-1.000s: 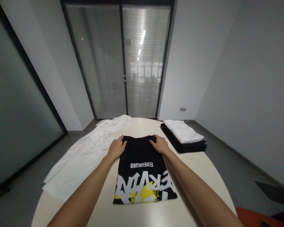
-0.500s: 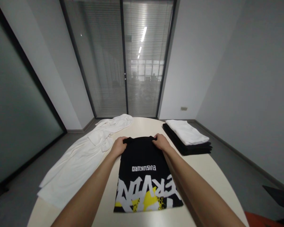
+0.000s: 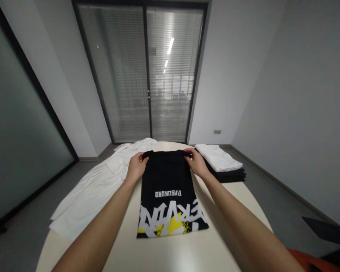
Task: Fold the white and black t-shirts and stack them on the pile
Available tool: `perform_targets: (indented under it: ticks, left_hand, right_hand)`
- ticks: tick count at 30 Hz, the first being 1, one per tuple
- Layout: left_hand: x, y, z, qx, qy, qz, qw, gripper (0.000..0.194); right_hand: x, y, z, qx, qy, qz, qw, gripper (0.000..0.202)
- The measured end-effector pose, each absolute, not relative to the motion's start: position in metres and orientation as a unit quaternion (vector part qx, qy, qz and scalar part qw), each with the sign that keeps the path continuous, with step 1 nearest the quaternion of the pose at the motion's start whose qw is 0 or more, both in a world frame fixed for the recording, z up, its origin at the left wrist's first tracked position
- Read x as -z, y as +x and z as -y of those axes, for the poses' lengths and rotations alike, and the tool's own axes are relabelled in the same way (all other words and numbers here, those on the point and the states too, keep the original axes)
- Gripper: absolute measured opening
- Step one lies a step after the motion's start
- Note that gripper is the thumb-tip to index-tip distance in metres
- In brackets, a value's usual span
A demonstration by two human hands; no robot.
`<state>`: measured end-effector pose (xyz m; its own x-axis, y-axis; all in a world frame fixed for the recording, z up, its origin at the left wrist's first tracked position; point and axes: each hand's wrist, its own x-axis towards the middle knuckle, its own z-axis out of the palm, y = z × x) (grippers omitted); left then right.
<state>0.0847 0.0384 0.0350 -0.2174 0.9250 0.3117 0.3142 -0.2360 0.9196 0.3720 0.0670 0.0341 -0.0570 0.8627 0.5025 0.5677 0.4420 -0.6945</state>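
Observation:
A folded black T-shirt (image 3: 167, 177) with white lettering and yellow patches lies in front of me, its print upside down from my side. My left hand (image 3: 137, 166) pinches its far left corner between thumb and fingers. At the far right corner, my right hand (image 3: 195, 161) grips the cloth the same way. The far edge between the hands looks stretched straight, while the printed end points toward me. Fingertips behind the cloth are partly hidden.
The shirt is on a pale rounded table (image 3: 175, 257). Loose white garments (image 3: 93, 192) spread along its left side. At the right stands a stack of folded black clothes (image 3: 229, 176) with a folded white garment (image 3: 219, 158) on top. A glass door (image 3: 170, 94) stands beyond.
Both hands have moved away from me with the black T-shirt, still holding its far corners. The printed end has slid farther from the near edge. The camera view has shifted slightly.

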Motion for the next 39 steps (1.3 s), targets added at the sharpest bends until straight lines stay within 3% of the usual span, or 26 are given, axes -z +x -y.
perform_targets:
  ticks: [7,12,18,23,31,34,37,39]
  left_hand:
    - [-0.064,0.09,0.005,-0.553,0.579,-0.523,0.294,0.038]
    - [-0.062,0.071,0.037,-0.482,0.629,-0.521,0.318,0.036]
    - [-0.06,0.055,0.063,-0.295,0.757,-0.444,0.377,0.022]
    - [-0.054,0.051,0.068,-0.111,0.776,-0.427,0.45,0.03]
    - [-0.056,0.052,0.069,-0.033,0.784,-0.417,0.459,0.027]
    - [-0.053,0.066,0.069,-0.102,0.775,-0.437,0.444,0.034]
    - [-0.042,0.084,0.069,-0.262,0.793,-0.483,0.263,0.036]
    - [-0.031,0.093,0.07,-0.283,0.826,-0.46,0.162,0.047]
  right_hand:
    - [-0.057,0.381,-0.031,-0.217,-0.432,0.71,0.511,0.037]
    - [-0.066,0.394,0.02,-0.292,-0.383,0.743,0.464,0.037]
    - [-0.07,0.411,0.056,-0.386,-0.335,0.805,0.3,0.034]
    - [-0.061,0.408,0.06,-0.441,-0.367,0.808,0.131,0.045]
    - [-0.056,0.406,0.063,-0.432,-0.403,0.806,0.021,0.035]
    - [-0.063,0.396,0.069,-0.412,-0.407,0.814,0.044,0.037]
    - [-0.063,0.379,0.071,-0.267,-0.413,0.853,0.178,0.04]
    - [-0.055,0.368,0.071,-0.18,-0.394,0.873,0.224,0.045]
